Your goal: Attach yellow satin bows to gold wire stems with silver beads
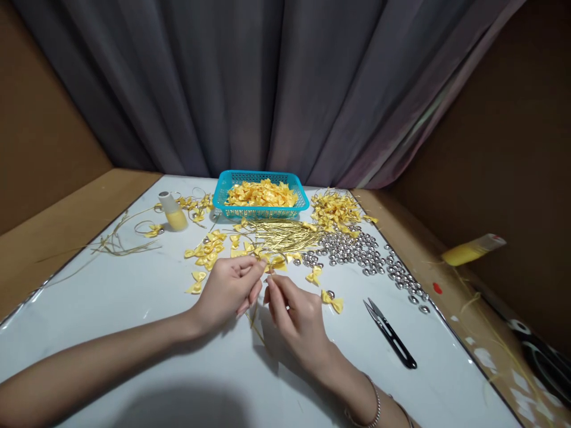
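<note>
My left hand (235,284) and my right hand (297,309) meet near the middle of the table, fingertips close together. The left thumb and forefinger are pinched, and a thin gold cord (253,324) trails below that hand. My right thumb and forefinger are also pinched, on something too small to make out. Yellow satin bows (209,251) lie just beyond the hands, and a loose bow (332,302) with a silver bead rests right of my right hand. Behind them is a bundle of cut gold cords (285,235).
A blue basket (261,211) of yellow bows stands at the back. Silver beads (357,246) spread along the right, below a bow pile (336,208). Black thread snips (391,336) lie at right. A glue bottle (173,212) stands left; another bottle (473,249) is beyond the right edge.
</note>
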Available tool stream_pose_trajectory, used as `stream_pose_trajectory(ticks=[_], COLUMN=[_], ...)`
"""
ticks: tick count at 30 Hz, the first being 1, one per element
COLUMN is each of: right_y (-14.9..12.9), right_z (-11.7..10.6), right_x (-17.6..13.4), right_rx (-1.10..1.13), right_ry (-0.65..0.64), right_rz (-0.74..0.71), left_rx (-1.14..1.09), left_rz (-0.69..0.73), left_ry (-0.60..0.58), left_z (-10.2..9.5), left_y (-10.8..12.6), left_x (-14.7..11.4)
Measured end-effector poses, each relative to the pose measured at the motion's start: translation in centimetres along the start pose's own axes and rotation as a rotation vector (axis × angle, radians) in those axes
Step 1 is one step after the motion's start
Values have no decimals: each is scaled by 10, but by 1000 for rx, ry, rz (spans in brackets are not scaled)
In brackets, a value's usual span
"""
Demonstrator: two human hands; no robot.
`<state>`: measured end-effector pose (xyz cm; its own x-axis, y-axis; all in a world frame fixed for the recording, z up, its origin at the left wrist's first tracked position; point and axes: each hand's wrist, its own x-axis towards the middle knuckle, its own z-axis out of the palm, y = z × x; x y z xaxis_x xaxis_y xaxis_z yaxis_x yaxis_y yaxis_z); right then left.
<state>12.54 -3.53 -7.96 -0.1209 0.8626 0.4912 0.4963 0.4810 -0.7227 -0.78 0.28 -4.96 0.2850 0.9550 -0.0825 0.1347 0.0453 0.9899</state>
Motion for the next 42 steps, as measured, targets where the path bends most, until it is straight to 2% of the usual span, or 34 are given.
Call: stream_pose_trajectory(ticks=[8, 16, 22, 27, 32, 35, 38, 42], right_y=[2, -2, -4, -3, -4, -5, -4, 2], right_z=[6, 8, 0, -2, 2, 2, -1, -6], right_x=[-3, -2, 4, 5, 1, 2, 5, 7], right_rx=[-17, 9, 115, 123, 151, 192, 240, 181], right_ry=[47, 50, -54, -129, -70, -47, -87, -107], right_rz=[-53, -16, 94, 88, 83, 99, 63, -34], left_rx=[-94, -80, -5, 94, 277, 361, 429, 475], left_rz=[-2, 28, 148, 280, 520, 616, 657, 596], left_ry=[17, 21, 44, 49, 76, 102, 120, 139], left_z=[4, 6, 0, 0, 0, -1, -4, -5], left_y=[-8, -10, -7, -7, -8, -6, -3, 0], left_x=[-2, -4, -6, -5, -6, -7, -6, -4])
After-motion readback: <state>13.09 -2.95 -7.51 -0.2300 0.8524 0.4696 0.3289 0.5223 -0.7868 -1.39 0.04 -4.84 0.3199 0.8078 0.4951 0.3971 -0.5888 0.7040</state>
